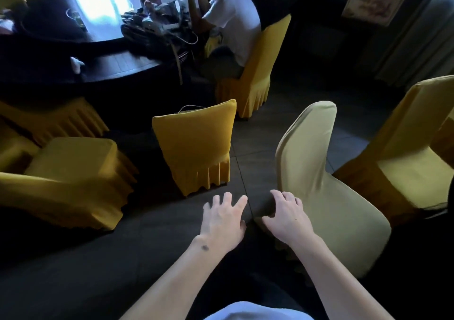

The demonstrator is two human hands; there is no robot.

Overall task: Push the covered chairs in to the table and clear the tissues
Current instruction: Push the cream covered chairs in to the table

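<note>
Dim room, dark surface (127, 66) ahead. Both hands, left (224, 224) and right (286, 217), have loose, spread fingers holding nothing; I'm on the chair-pushing step. Next I'd grip the pale covered chair (319, 172) beside my right hand and push it in.

Two bare forearms, no sleeves showing. The left hand (224, 217) has a small dark mark at its wrist. A pale top (255, 311) shows below.

yellow covered chair (196, 145) upright, white tissue (77, 64) on table (118, 66)
</note>
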